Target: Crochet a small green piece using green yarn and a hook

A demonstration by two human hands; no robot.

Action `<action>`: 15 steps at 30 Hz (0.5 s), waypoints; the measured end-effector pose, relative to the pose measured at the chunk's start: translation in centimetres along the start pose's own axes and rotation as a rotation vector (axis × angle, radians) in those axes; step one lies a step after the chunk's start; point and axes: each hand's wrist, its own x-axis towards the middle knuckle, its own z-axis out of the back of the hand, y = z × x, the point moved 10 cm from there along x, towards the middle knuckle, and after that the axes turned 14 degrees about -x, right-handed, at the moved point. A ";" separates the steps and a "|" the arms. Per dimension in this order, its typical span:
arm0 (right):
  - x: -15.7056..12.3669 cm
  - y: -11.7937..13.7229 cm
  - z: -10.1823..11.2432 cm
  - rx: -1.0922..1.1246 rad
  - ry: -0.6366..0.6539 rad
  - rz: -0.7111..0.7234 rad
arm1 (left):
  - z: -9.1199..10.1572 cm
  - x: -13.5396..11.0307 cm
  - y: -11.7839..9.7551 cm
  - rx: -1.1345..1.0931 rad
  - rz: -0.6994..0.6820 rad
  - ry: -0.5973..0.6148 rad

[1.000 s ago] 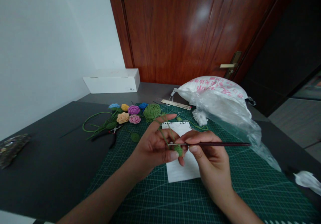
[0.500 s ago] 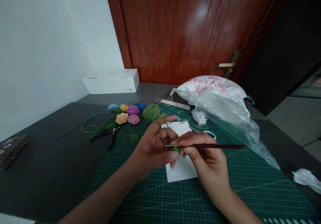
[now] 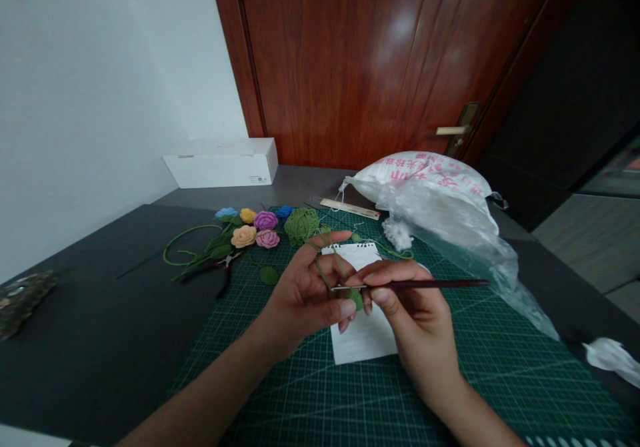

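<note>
Between thumb and fingers, my left hand [image 3: 305,293] pinches a small green crochet piece [image 3: 355,298]. Green yarn [image 3: 336,258] runs up from it and loops over the raised left index finger. My right hand [image 3: 413,300] grips a crochet hook [image 3: 440,284] with a dark handle, held nearly level. The hook's metal tip lies at the top of the green piece, by the yarn. Beneath both hands is a white ruled notepad sheet [image 3: 365,340], partly covered by them. A ball of green yarn [image 3: 301,225] sits just beyond my left hand.
Crocheted flowers [image 3: 265,220] with green stems lie at the back left, beside pliers [image 3: 225,270] and a green leaf [image 3: 269,275]. A ruler [image 3: 350,208], white stuffing [image 3: 399,233] and a large plastic bag [image 3: 430,180] stand behind. A green cutting mat [image 3: 285,393] covers the table.
My right hand has tilted the crochet hook slightly, its handle end rising. The hook's tip has shifted a little to the right, and more of the green piece shows.
</note>
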 end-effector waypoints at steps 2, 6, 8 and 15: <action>0.1 -0.9 0.2 0.052 -0.015 -0.050 | 0.2 0.0 -0.1 0.038 -0.009 -0.014; 0.3 -2.4 0.0 0.183 0.004 -0.138 | 0.7 0.0 -0.8 0.130 -0.069 -0.044; 0.3 -2.7 -0.3 0.230 0.014 -0.152 | 0.7 0.0 -1.0 0.153 -0.089 -0.039; 0.3 -2.5 -0.9 0.383 0.051 -0.140 | 0.7 -0.2 -1.2 0.134 -0.089 -0.075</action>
